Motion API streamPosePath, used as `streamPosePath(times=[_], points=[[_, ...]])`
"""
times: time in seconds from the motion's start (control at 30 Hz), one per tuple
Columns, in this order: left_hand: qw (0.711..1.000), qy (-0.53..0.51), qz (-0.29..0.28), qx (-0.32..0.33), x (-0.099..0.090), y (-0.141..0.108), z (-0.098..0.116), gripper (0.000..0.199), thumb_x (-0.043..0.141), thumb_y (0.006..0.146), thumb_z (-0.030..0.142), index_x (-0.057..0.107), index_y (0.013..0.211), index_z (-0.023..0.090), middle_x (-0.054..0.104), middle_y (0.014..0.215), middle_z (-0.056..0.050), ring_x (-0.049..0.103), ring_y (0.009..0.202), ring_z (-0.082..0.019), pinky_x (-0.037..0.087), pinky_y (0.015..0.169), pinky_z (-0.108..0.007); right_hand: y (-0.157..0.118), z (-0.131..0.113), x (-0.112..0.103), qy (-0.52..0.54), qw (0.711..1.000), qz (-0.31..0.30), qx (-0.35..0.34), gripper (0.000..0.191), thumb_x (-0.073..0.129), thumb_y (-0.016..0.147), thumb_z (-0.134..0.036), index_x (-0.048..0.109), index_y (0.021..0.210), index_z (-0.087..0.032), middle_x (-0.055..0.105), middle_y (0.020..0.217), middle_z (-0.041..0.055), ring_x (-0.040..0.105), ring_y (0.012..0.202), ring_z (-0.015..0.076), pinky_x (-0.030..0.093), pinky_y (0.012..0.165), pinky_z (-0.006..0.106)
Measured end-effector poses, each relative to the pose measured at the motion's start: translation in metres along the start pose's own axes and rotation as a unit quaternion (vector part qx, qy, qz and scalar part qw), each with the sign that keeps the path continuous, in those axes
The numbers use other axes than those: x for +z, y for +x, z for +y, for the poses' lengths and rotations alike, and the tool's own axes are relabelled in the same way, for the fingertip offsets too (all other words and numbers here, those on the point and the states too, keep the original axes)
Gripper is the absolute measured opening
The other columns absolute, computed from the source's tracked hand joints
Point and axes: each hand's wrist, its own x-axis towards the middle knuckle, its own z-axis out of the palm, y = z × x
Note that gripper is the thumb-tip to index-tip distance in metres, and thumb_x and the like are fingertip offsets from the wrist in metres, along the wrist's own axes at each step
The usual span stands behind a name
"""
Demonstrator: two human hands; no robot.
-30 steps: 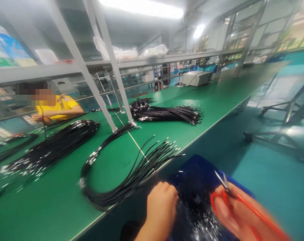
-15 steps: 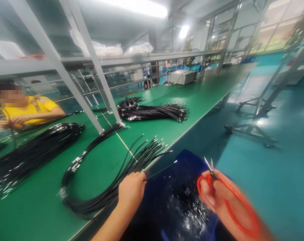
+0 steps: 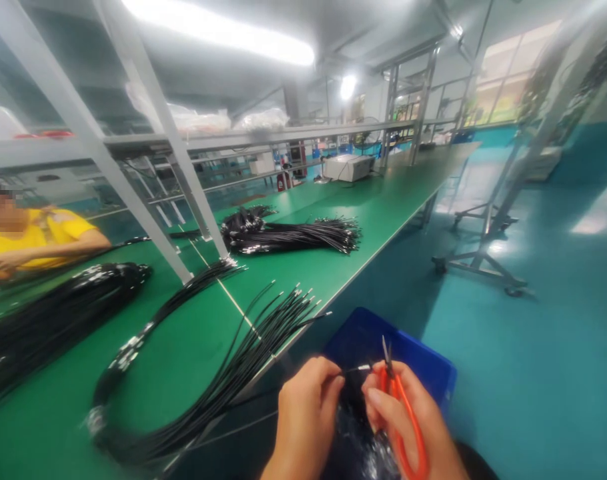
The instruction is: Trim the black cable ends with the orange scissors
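Observation:
My left hand [image 3: 308,410] is closed in a pinch on a thin black cable near its pale tip [image 3: 359,368]. Over the blue bin, my right hand [image 3: 408,400] grips scissors [image 3: 410,420] with orange-red handles, blades pointing up and slightly parted. Its thumb and fingertips are close to the cable's tip; whether they touch it I cannot tell. A curved bundle of black cables [image 3: 263,347] with light ends lies on the green table to the left of my hands, its ends fanned out at the table edge.
The blue bin [image 3: 436,363] below my hands holds shiny scraps. On the green table [image 3: 183,367] lie another cable bundle [image 3: 298,235] and a large coil [image 3: 73,307]. A person in yellow [image 3: 58,233] sits at the left. Shelf posts [image 3: 193,173] rise from the table; a wheeled stand [image 3: 483,247] is at right.
My right hand has moved left with the scissors, up to the cable's end. My left hand has shifted right and down with the cable, so both hands are now close together over the bin.

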Motion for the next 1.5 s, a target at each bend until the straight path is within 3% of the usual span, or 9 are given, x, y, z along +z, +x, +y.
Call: streamPosePath(times=[0.13,0.3,0.4,0.63,0.97,1.1,1.23,1.4,1.5], points=[[0.999,0.003,0.03,-0.016,0.005,0.008,0.005,0.014,0.052,0.082,0.012,0.062,0.075,0.019,0.064,0.068,0.0,0.06,0.062,-0.016,0.041,0.058,-0.024,0.008,-0.003,-0.004,-0.004,1.0,0.003,-0.009,0.037,0.082,0.059,-0.028,0.057,0.086,-0.021,0.064,0.064,-0.002,0.053,0.049,0.0119,0.041,0.046,0.024],[0.999,-0.026,0.029,-0.02,0.008,0.015,0.014,0.015,0.051,0.082,0.01,0.062,0.078,0.02,0.065,0.072,0.0,0.061,0.065,-0.017,0.042,0.06,-0.024,0.013,-0.008,-0.003,-0.011,1.0,-0.003,-0.021,0.036,0.082,0.06,-0.027,0.057,0.086,-0.021,0.064,0.064,-0.0022,0.052,0.049,0.0122,0.042,0.046,0.024],[0.997,-0.071,0.017,-0.007,0.005,0.013,0.014,0.015,0.051,0.083,0.013,0.064,0.079,0.019,0.063,0.075,-0.001,0.06,0.069,-0.017,0.044,0.062,-0.025,0.012,-0.007,0.002,0.01,0.999,0.012,-0.052,0.035,0.081,0.06,-0.026,0.057,0.086,-0.021,0.064,0.063,-0.0031,0.051,0.047,0.0115,0.04,0.044,0.023],[0.975,-0.214,-0.037,-0.053,-0.002,0.0,0.005,0.014,0.059,0.079,0.022,0.065,0.067,0.017,0.058,0.066,0.001,0.053,0.058,-0.014,0.043,0.054,-0.022,0.005,-0.008,0.018,0.056,0.997,0.02,-0.056,0.036,0.082,0.06,-0.022,0.058,0.087,-0.023,0.07,0.071,-0.0008,0.055,0.052,0.0129,0.044,0.052,0.025],[0.974,-0.209,-0.048,-0.074,-0.003,-0.013,0.004,0.016,0.059,0.077,0.022,0.063,0.063,0.016,0.059,0.06,0.001,0.053,0.055,-0.013,0.041,0.054,-0.022,0.001,-0.008,0.022,0.053,0.996,0.02,-0.07,0.033,0.079,0.061,-0.02,0.054,0.083,-0.023,0.066,0.064,-0.005,0.055,0.047,0.0107,0.043,0.049,0.023],[0.965,-0.246,-0.068,-0.068,-0.004,-0.014,0.001,0.015,0.06,0.079,0.026,0.064,0.069,0.016,0.065,0.066,-0.001,0.058,0.064,-0.016,0.045,0.061,-0.024,-0.001,-0.006,0.019,0.086,0.996,-0.019,0.006,0.026,0.076,0.065,-0.021,0.057,0.083,-0.02,0.063,0.065,-0.0032,0.053,0.049,0.0106,0.042,0.048,0.022],[0.926,-0.363,-0.072,-0.077,-0.002,-0.015,0.007,0.017,0.054,0.086,0.035,0.055,0.081,0.019,0.063,0.066,0.0,0.059,0.06,-0.015,0.048,0.058,-0.024,-0.005,-0.003,0.021,0.143,0.984,-0.043,0.097,0.023,0.076,0.065,-0.023,0.06,0.081,-0.02,0.06,0.063,-0.0032,0.054,0.053,0.0121,0.045,0.051,0.023],[0.931,-0.357,0.022,-0.072,0.0,-0.013,0.016,0.02,0.062,0.081,0.037,0.056,0.078,0.018,0.056,0.066,0.001,0.054,0.056,-0.013,0.046,0.051,-0.023,-0.009,-0.003,0.031,0.122,0.99,-0.02,0.065,0.03,0.082,0.06,-0.028,0.061,0.081,-0.023,0.061,0.065,-0.0021,0.054,0.053,0.0137,0.047,0.052,0.025],[0.906,-0.413,-0.02,-0.095,-0.006,-0.009,0.015,0.02,0.062,0.082,0.033,0.057,0.072,0.017,0.058,0.057,0.002,0.055,0.05,-0.012,0.045,0.049,-0.023,-0.008,-0.004,0.031,0.117,0.989,-0.051,0.071,0.027,0.08,0.062,-0.026,0.059,0.077,-0.022,0.058,0.059,-0.0042,0.049,0.047,0.0103,0.042,0.046,0.021]])
